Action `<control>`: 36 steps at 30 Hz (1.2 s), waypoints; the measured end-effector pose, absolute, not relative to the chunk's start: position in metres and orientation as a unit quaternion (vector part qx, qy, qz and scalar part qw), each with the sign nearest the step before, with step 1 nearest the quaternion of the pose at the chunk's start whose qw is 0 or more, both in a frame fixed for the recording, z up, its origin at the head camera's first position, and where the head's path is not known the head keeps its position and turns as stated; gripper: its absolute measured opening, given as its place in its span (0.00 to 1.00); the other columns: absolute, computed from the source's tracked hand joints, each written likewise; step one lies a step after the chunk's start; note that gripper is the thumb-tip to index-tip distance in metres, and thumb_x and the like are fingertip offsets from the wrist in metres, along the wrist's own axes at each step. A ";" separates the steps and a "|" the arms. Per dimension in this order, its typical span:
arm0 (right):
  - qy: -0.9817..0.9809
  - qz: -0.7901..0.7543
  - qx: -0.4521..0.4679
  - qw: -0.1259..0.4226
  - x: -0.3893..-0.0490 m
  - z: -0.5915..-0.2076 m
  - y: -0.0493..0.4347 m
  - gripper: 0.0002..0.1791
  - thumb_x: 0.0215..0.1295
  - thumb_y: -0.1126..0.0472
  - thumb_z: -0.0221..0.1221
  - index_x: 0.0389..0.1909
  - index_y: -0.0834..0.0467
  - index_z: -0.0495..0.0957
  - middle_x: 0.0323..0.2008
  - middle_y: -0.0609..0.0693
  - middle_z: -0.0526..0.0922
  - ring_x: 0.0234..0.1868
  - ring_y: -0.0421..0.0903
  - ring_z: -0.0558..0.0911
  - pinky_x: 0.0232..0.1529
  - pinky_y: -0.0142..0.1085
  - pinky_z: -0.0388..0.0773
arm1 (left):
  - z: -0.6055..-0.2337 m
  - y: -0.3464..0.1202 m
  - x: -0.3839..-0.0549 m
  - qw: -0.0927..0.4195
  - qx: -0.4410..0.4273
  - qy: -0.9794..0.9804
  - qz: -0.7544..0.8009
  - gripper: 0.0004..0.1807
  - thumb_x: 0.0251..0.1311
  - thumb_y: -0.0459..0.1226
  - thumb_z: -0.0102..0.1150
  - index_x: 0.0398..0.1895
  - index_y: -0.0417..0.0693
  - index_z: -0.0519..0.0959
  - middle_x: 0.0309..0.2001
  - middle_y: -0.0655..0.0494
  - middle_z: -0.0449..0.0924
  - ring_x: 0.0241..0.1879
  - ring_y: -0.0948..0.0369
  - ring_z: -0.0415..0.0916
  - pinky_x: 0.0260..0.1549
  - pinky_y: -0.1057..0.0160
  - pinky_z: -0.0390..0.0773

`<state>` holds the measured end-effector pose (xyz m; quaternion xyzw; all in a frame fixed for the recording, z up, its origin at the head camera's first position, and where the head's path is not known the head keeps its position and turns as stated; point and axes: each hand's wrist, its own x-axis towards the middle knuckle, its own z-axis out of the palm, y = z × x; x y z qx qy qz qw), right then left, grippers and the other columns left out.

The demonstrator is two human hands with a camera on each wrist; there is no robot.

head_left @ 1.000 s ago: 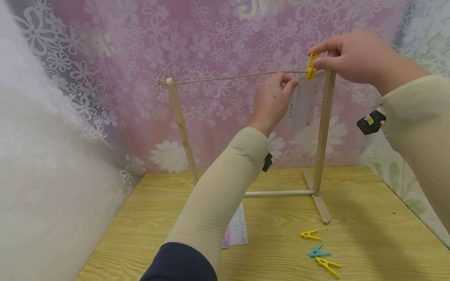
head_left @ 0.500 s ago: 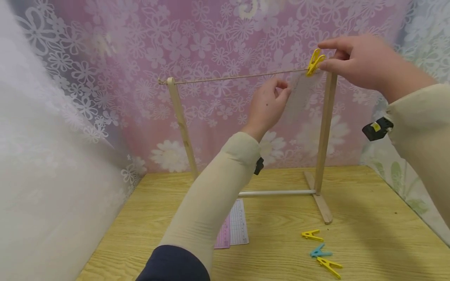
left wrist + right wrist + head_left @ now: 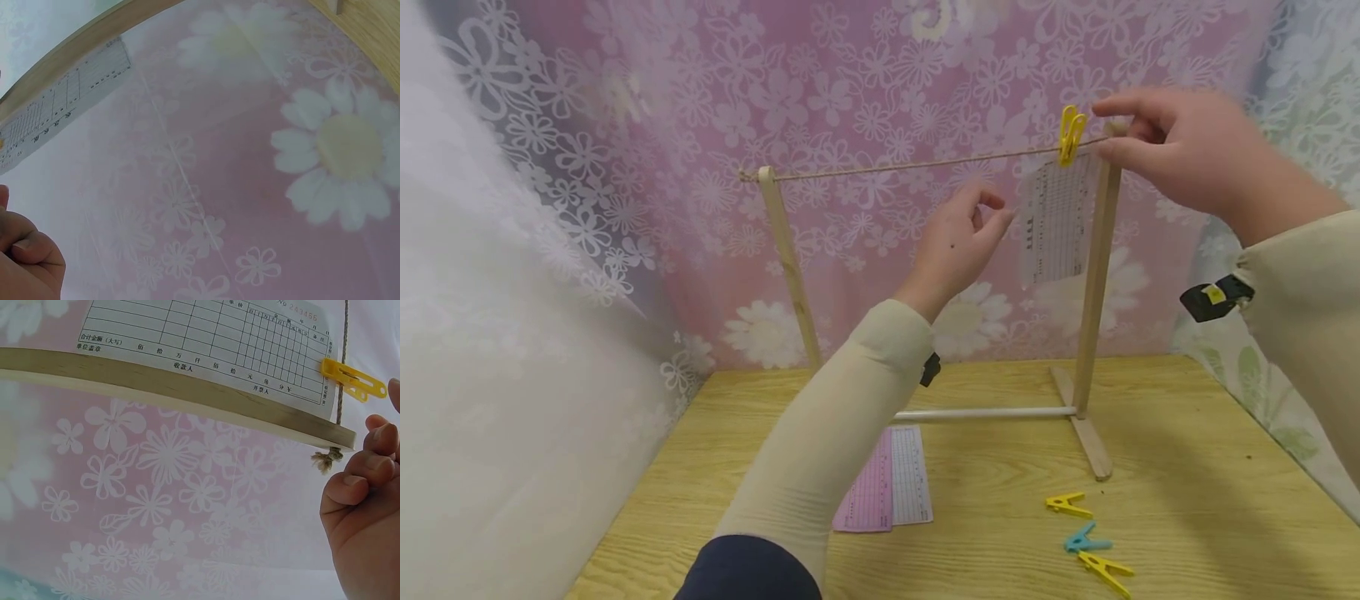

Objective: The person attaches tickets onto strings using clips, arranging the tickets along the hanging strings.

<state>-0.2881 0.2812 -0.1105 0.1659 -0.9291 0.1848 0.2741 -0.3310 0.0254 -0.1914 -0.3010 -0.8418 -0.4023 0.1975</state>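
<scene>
A printed white receipt slip [image 3: 1054,223] hangs from the twine [image 3: 910,165] near the right post, held by a yellow clothespin [image 3: 1070,137]. In the right wrist view, the clothespin [image 3: 355,380] bites the slip's edge at the twine. My right hand [image 3: 1198,154] is just right of the clothespin, apart from it, thumb and forefinger spread and holding nothing. Left of the slip and below the twine, my left hand [image 3: 958,242] hangs in the air, fingers loosely bent and holding nothing. Only part of that hand [image 3: 28,259] shows in the left wrist view.
The wooden frame has a right post [image 3: 1093,292], a left post [image 3: 790,267] and a white crossbar [image 3: 992,412]. Pink slips [image 3: 868,500] and white slips [image 3: 912,475] lie on the table [image 3: 1000,550]. Yellow clothespins [image 3: 1067,504] and a blue clothespin [image 3: 1086,540] lie at front right.
My right hand has let go of the yellow clothespin and drawn back to the right. My left hand has come away from the slip, down and left. The slip now hangs freely.
</scene>
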 end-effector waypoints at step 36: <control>-0.939 0.230 0.161 0.200 -0.254 -0.213 0.308 0.25 0.75 0.46 0.57 0.68 0.51 0.73 0.29 0.50 0.76 0.19 0.48 0.65 0.20 0.40 0.61 | -0.252 -0.065 -0.306 0.179 -0.358 -0.841 -0.363 0.15 0.73 0.45 0.58 0.58 0.52 0.76 0.24 0.56 0.70 0.21 0.60 0.64 0.25 0.61 0.68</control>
